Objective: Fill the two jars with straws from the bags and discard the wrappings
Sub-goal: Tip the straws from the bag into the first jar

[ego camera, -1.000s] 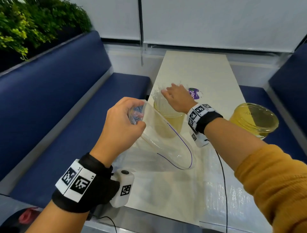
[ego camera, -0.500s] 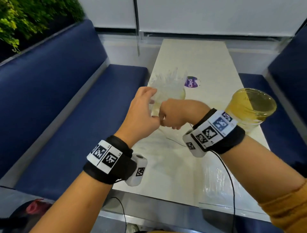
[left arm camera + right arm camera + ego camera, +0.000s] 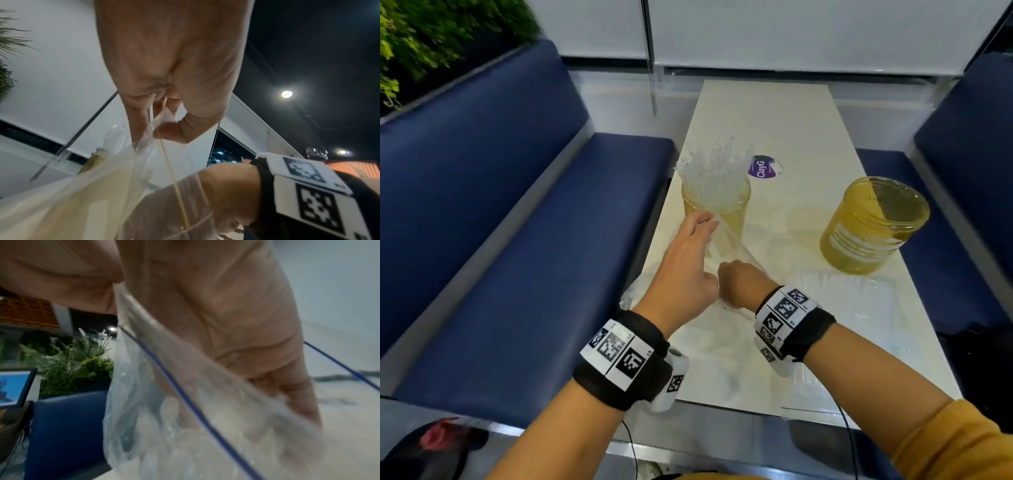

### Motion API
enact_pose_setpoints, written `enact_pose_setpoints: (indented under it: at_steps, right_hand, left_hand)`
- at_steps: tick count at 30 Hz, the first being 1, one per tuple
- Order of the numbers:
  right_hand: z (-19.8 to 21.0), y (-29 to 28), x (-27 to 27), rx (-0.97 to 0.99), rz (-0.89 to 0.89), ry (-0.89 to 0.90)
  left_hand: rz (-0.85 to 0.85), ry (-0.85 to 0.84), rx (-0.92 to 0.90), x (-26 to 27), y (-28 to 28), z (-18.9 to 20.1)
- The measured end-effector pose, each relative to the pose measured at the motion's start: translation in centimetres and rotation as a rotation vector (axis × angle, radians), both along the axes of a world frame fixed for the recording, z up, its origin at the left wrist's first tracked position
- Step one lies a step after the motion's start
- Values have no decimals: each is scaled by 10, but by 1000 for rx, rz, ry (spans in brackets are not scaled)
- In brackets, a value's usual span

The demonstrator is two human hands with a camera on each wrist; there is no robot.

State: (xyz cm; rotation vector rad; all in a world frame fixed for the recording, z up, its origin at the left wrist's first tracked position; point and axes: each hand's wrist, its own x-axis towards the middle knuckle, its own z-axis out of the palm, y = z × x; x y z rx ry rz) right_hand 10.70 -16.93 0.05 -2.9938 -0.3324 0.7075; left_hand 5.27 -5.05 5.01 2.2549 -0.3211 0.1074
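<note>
Thin clear bag, limp and slippery, empty: left hand pinches its corner, right hand bunches it; gather whole.

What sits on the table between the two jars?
In the head view, nothing stands between the straw-filled jar and the empty jar: bare table. The purple sticker lies farther back, and the full straw bag lies nearer the person.

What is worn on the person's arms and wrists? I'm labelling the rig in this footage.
Each wrist carries a black band with white square-code tags: left band, right band. A white camera pod hangs under the left wrist, another under the right. A thin black cable trails from the right one. The mustard-yellow sleeve is pushed up the right forearm.
</note>
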Motion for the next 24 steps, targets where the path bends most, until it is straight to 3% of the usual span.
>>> enact_pose_setpoints:
  at_steps: [12, 15, 21, 24]
  right_hand:
    - [14, -1, -2, 17, 4, 196]
    - [36, -1, -5, 18, 26, 208]
    - [109, -2, -25, -155, 262, 45]
    - [145, -6, -42, -162, 329, 2]
  left_hand:
    - [25, -1, 21, -4, 8, -1]
    - [37, -45, 134, -5, 9, -3]
    - [65, -73, 420, -6, 5, -8]
    - [92, -120, 444, -5, 2, -10]
